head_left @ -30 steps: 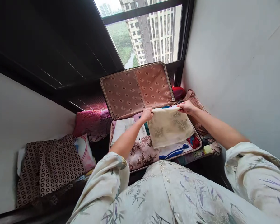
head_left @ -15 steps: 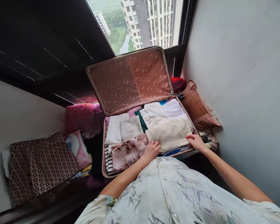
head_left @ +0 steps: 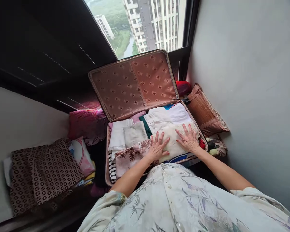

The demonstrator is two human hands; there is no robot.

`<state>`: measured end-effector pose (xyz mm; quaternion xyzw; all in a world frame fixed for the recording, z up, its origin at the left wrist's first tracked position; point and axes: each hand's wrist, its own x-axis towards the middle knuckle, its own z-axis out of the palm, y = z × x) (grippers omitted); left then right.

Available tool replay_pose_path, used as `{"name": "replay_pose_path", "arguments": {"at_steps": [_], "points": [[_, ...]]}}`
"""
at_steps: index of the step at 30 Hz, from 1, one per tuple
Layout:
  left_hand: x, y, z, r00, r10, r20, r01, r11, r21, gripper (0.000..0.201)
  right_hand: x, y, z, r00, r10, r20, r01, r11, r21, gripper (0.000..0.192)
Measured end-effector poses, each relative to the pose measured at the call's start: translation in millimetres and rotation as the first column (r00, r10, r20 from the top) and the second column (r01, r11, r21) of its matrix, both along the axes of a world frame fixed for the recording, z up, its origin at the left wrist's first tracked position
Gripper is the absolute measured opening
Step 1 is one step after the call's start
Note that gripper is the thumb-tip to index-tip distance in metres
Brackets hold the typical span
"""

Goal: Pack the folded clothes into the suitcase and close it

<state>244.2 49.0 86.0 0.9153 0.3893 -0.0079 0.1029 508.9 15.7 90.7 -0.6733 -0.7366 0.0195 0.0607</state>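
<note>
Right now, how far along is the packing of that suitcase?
Done: folded clothes fill the open suitcase, the cream cloth on top. In hand: left hand and right hand press it flat, palms open. Left: the lid is up and piles lie beside the suitcase.

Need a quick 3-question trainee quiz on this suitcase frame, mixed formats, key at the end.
1. True or false: both the left hand and the right hand lie flat, fingers spread, on the cream folded garment.
2. The suitcase lid is: A) zipped shut B) propped open toward the window C) lying flat on the floor.
3. Fill in: beside the suitcase, against the wall on the person's right, leans a brown ____.

Key: 1 true; 2 B; 3 bag.
</note>
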Motion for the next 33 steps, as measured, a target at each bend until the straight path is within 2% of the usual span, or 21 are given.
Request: {"name": "replay_pose_path", "arguments": {"at_steps": [3, 5, 7, 9, 12, 15, 18, 20, 21, 23, 25, 27, 29, 31, 32, 33], "points": [[1, -2, -30.2, 1.0, -0.004, 0.002, 0.004, 0.999, -0.034, 0.097, -1, 6, -38.3, 0.999, -0.03, -0.009, 0.03, 0.997, -0.078, 0.063], [1, -1, -44.9, 0.999, -0.026, 0.027, 0.027, 0.999, -0.035, 0.095, 2, 6, -57.6, 0.999, -0.052, 0.002, 0.052, 0.998, -0.047, 0.066], [1, 1, -53.2, 0.997, -0.034, 0.063, 0.036, 0.999, -0.024, 0.094, 4, 5, -67.7, 0.999, -0.047, 0.01, 0.047, 0.999, 0.015, 0.066], [1, 4, -55.2, 0.995, -0.036, 0.089, 0.038, 0.999, -0.021, 0.092, 6, 3, -70.3, 0.999, -0.033, 0.006, 0.032, 0.997, 0.066, 0.065], [4, 6, -48.5, 0.993, -0.039, 0.108, 0.044, 0.998, -0.037, 0.086, 9, 2, -70.1, 1.0, -0.005, -0.025, 0.008, 0.992, 0.124, 0.064], [5, 0, -32.5, 0.991, -0.003, 0.137, 0.011, 0.998, -0.055, 0.079, 15, 6, -70.7, 0.998, 0.012, -0.056, -0.004, 0.991, 0.137, 0.066], [-7, -21, -7.6, 0.962, 0.132, 0.241, -0.13, 0.991, -0.026, 0.072, 23, 9, -68.8, 0.998, 0.006, -0.066, -0.001, 0.997, 0.071, 0.071], [-30, -40, 11.4, 0.887, 0.253, 0.386, -0.271, 0.963, -0.01, 0.063, 26, 7, -64.3, 0.998, 0.004, -0.067, -0.002, 0.999, 0.044, 0.074], [-47, -49, 20.0, 0.82, 0.313, 0.479, -0.351, 0.936, -0.012, 0.058, 26, 5, -61.2, 0.997, 0.007, -0.073, -0.003, 0.999, 0.051, 0.075], [-93, -68, 32.1, 0.628, 0.413, 0.659, -0.524, 0.851, -0.034, 0.046, 22, 0, -54.4, 0.995, 0.013, -0.103, -0.002, 0.995, 0.102, 0.076], [-150, -85, 34.4, 0.405, 0.493, 0.77, -0.696, 0.713, -0.09, 0.039, 12, -4, -48.1, 0.988, 0.017, -0.152, 0.009, 0.985, 0.171, 0.078], [-211, -101, 26.7, 0.186, 0.589, 0.786, -0.833, 0.519, -0.192, 0.035, -5, -5, -43.2, 0.981, 0.034, -0.189, 0.007, 0.977, 0.211, 0.081], [-269, -115, 12.6, -0.031, 0.69, 0.723, -0.908, 0.283, -0.31, 0.034, -27, -5, -39.1, 0.978, 0.064, -0.199, -0.018, 0.974, 0.224, 0.081], [-322, -128, -2.7, -0.173, 0.757, 0.63, -0.93, 0.084, -0.357, 0.035, -53, -5, -34.8, 0.978, 0.089, -0.189, -0.044, 0.973, 0.226, 0.079], [-345, -134, -9.3, -0.203, 0.778, 0.594, -0.938, 0.019, -0.346, 0.037, -67, -5, -32.5, 0.979, 0.092, -0.182, -0.049, 0.972, 0.228, 0.078], [-368, -139, -14.9, -0.213, 0.796, 0.567, -0.947, -0.024, -0.321, 0.041, -81, -6, -30.1, 0.98, 0.09, -0.175, -0.048, 0.972, 0.23, 0.077]]}}
